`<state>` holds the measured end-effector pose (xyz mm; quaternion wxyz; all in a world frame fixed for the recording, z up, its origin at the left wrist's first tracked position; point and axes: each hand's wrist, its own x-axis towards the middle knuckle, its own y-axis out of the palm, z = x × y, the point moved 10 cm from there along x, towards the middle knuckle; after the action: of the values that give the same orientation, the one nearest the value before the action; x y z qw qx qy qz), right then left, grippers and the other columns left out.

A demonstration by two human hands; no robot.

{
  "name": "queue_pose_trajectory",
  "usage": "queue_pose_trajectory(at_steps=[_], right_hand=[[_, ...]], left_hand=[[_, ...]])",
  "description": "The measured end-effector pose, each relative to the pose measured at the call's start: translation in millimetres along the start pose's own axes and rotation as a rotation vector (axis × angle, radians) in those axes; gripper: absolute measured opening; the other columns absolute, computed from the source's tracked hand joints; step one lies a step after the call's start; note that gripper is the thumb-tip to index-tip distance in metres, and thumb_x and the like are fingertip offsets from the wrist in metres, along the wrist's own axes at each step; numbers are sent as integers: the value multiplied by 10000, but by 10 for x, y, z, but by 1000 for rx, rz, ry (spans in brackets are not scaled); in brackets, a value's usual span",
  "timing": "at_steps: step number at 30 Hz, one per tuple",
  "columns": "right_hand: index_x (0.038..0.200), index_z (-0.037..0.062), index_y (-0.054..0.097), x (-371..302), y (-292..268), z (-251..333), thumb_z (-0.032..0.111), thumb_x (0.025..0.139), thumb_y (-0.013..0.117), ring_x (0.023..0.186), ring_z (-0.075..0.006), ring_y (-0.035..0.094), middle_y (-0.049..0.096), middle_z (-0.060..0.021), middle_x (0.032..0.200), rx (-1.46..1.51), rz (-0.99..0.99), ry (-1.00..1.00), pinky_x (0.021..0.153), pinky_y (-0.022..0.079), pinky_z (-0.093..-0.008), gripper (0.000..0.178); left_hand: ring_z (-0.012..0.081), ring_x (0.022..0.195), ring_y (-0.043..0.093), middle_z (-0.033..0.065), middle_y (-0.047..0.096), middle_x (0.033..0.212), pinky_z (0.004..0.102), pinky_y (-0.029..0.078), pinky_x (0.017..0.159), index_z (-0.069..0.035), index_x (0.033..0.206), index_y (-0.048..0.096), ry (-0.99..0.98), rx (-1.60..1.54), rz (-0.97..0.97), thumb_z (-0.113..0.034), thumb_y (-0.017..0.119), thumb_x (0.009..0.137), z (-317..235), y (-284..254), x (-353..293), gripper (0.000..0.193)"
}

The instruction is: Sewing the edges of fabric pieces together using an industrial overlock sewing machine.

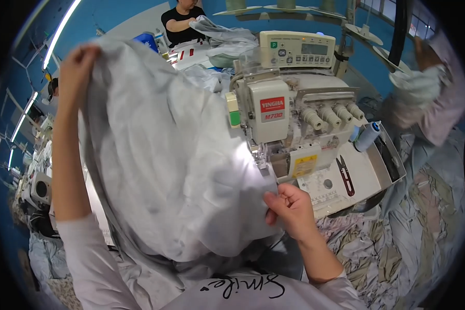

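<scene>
A large light grey piece of fabric (160, 150) spreads across the middle, from the upper left down to my lap. My left hand (82, 59), raised high at the far left, is closed on its upper edge and lifts it. My right hand (289, 209) pinches the cloth's right edge between thumb and fingers, just below the presser foot (262, 157) of a white overlock sewing machine (268, 111). The fabric reaches up to the lit presser foot; whether it lies under it I cannot tell.
Red-handled thread snips (345, 175) lie on the machine bed, beside a tray with a blue thread spool (368, 137). Heaped fabric (377, 248) covers the lower right. A person in black (183, 23) handles cloth at the back; another person (439, 93) stands at the right.
</scene>
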<state>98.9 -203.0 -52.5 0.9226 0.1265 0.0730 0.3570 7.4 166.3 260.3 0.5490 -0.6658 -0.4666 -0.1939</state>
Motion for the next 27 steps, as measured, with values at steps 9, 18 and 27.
queue_pose_trajectory(at_steps=[9, 18, 27], right_hand=[[783, 7, 529, 13, -29, 17, 200, 839, 647, 461, -101, 559, 535, -12, 576, -3, -43, 23, 430, 435, -206, 233], [754, 21, 526, 58, -2, -33, 189, 858, 620, 446, -97, 547, 545, -21, 547, 32, 19, -18, 418, 422, -203, 218], [756, 29, 528, 50, -10, 13, 187, 852, 628, 440, -89, 539, 544, -23, 515, 2, -2, -40, 421, 418, -203, 210]], left_hand=[[268, 774, 514, 108, 519, 786, 315, 407, 717, -9, 857, 592, -109, -96, 471, -46, 713, 627, -328, 658, -3407, 263], [210, 745, 506, 83, 521, 761, 266, 404, 725, 11, 767, 536, 17, -169, -238, 59, 546, 690, -476, -8, -2130, 91], [157, 791, 573, 62, 607, 827, 249, 433, 748, -21, 885, 608, 176, -124, -439, 9, 559, 752, -842, -309, -1143, 145]])
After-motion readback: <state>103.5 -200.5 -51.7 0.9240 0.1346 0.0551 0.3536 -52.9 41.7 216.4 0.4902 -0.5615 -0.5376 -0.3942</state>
